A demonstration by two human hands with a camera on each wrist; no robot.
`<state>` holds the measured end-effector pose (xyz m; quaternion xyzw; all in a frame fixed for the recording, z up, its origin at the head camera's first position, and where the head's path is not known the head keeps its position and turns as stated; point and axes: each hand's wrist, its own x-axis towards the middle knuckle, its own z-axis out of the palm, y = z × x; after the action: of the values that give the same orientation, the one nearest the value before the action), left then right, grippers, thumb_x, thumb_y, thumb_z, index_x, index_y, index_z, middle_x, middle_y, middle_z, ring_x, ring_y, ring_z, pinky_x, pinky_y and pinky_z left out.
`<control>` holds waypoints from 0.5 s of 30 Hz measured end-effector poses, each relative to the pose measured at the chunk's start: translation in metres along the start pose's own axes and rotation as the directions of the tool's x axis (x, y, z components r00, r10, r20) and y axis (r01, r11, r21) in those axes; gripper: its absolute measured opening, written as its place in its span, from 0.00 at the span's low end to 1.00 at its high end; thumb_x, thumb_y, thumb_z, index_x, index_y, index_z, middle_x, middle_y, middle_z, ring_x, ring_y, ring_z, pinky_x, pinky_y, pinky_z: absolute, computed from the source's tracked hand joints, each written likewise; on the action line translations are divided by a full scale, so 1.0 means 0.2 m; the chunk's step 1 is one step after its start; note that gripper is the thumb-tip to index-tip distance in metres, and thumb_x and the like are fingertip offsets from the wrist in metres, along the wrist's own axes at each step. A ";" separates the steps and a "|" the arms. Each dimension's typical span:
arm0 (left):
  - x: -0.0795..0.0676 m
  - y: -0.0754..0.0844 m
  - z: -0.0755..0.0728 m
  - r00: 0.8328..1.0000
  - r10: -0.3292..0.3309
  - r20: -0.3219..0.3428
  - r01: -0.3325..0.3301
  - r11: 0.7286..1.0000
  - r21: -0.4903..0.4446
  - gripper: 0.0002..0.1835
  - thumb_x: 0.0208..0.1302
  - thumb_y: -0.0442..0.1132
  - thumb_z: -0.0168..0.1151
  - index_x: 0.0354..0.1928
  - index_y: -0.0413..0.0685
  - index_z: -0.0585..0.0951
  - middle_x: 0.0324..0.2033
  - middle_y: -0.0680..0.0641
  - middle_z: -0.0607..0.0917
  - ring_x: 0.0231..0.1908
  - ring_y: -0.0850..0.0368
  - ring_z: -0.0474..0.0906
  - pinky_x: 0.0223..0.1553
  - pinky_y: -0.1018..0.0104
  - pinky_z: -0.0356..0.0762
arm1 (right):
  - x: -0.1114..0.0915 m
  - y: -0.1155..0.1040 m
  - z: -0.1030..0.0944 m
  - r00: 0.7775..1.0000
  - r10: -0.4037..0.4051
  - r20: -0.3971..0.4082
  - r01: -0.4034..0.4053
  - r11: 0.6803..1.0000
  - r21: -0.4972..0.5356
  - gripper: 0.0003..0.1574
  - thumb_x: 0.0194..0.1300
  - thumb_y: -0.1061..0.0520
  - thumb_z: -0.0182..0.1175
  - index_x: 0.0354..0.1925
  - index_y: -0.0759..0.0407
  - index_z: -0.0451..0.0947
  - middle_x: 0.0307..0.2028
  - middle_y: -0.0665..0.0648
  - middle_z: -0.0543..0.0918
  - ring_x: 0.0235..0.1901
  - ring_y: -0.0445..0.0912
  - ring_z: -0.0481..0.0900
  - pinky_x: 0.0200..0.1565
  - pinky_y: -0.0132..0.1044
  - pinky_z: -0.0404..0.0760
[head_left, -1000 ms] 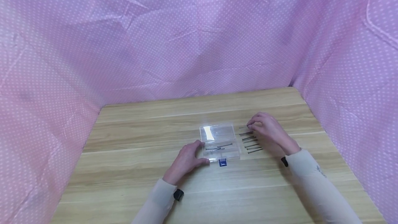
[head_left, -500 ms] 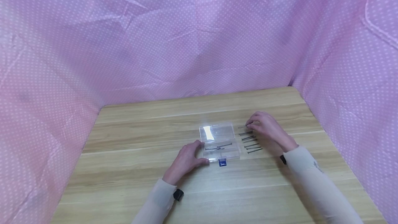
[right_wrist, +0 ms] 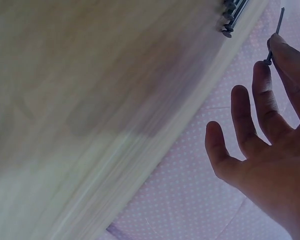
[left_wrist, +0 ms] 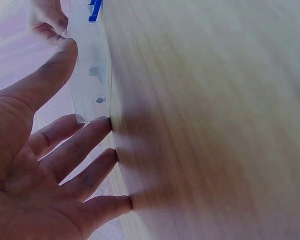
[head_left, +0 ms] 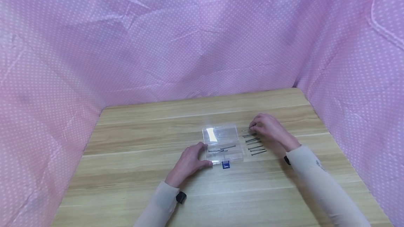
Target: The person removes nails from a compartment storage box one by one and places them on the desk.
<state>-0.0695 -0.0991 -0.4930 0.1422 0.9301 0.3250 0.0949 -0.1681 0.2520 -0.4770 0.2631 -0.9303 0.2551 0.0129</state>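
Note:
A clear plastic box with a blue latch lies on the table with its lid folded back. Inside are several nails. My left hand holds the box by its left end, thumb at the front corner and fingertips along the end, as the left wrist view shows. My right hand pinches one nail between thumb and fingertips, its flat head beside a fingertip. In front of that hand, to the right of the box, a column of nails lies on the table.
The wood-grain table has bare surface left of the box and in front of it. Pink dotted cloth hangs behind the table and on both sides. A black band sits at the left wrist.
My right hand has shifted very slightly left, and more of the pinched nail shows beyond its fingertips. My left hand and the box stay in place.

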 end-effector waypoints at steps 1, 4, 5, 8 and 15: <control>0.00 0.00 0.00 1.000 0.000 0.000 0.000 1.000 0.000 0.35 0.52 0.53 0.81 0.59 0.45 0.79 0.52 0.41 0.86 0.51 0.44 0.81 0.54 0.48 0.78 | 0.00 0.00 0.00 1.000 0.013 0.009 -0.013 1.000 0.007 0.05 0.62 0.63 0.72 0.39 0.57 0.89 0.40 0.55 0.87 0.45 0.55 0.82 0.54 0.57 0.77; 0.00 0.00 0.00 1.000 0.001 0.000 -0.001 1.000 0.000 0.35 0.52 0.53 0.81 0.59 0.45 0.79 0.52 0.41 0.86 0.51 0.44 0.81 0.55 0.48 0.78 | 0.01 0.00 0.00 0.998 0.051 0.034 -0.052 0.998 0.033 0.06 0.63 0.63 0.71 0.40 0.57 0.89 0.41 0.56 0.87 0.46 0.56 0.83 0.56 0.59 0.77; 0.00 0.00 0.00 1.000 0.001 0.000 -0.001 1.000 -0.001 0.35 0.52 0.53 0.82 0.59 0.45 0.79 0.52 0.41 0.86 0.51 0.44 0.81 0.55 0.48 0.78 | 0.01 0.00 -0.01 0.997 0.063 0.041 -0.064 0.997 0.041 0.05 0.64 0.63 0.71 0.40 0.57 0.89 0.41 0.56 0.88 0.46 0.56 0.83 0.56 0.59 0.77; 0.00 0.00 0.00 1.000 0.002 -0.001 -0.002 1.000 -0.001 0.36 0.52 0.52 0.82 0.59 0.45 0.79 0.52 0.41 0.86 0.51 0.44 0.81 0.55 0.47 0.78 | 0.02 0.01 -0.01 0.996 0.077 0.054 -0.080 0.996 0.050 0.05 0.65 0.63 0.70 0.40 0.58 0.89 0.42 0.56 0.88 0.47 0.56 0.83 0.56 0.58 0.78; 0.00 0.00 0.00 1.000 0.013 -0.005 -0.013 1.000 0.000 0.35 0.52 0.52 0.82 0.59 0.44 0.79 0.51 0.41 0.86 0.51 0.44 0.81 0.54 0.48 0.78 | 0.03 0.02 0.00 0.992 0.086 0.090 -0.089 0.996 0.029 0.04 0.65 0.61 0.70 0.39 0.56 0.90 0.42 0.55 0.88 0.46 0.55 0.83 0.55 0.57 0.79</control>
<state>-0.0687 -0.0991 -0.4931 0.1475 0.9294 0.3261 0.0906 -0.1756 0.2523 -0.4778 0.2335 -0.9363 0.2586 -0.0440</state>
